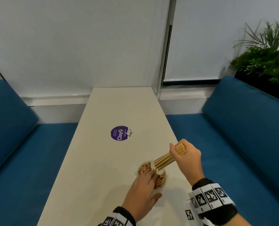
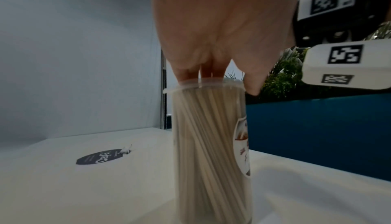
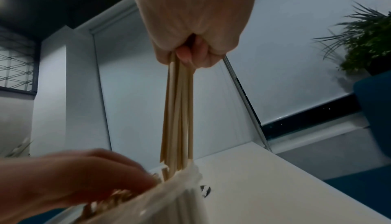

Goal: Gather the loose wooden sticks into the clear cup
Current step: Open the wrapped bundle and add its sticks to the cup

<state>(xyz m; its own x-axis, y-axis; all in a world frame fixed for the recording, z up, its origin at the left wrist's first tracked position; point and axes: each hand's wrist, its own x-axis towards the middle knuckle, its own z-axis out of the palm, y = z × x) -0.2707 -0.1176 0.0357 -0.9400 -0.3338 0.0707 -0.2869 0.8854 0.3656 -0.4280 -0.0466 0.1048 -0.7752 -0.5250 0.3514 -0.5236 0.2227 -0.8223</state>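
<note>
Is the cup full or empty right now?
Nearly full: sticks pack the cup to its rim, and stick ends crowd its mouth in the head view.

Purple round sticker [image 1: 120, 133] on tabletop [image 1: 103, 160]: white "ClayG", then a green emblem; smaller lines beside it too small to read. Cup [image 2: 211, 144] label [image 2: 243, 145]: reddish print, blurred, unreadable. Wristbands [image 1: 209, 197]: black-and-white square code tags, no letters

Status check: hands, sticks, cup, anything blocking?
Right hand grips stick bundle, tips entering clear cup. Left hand holds cup rim, fingers at the mouth. Cup nearly full; tight fit likely.
</note>
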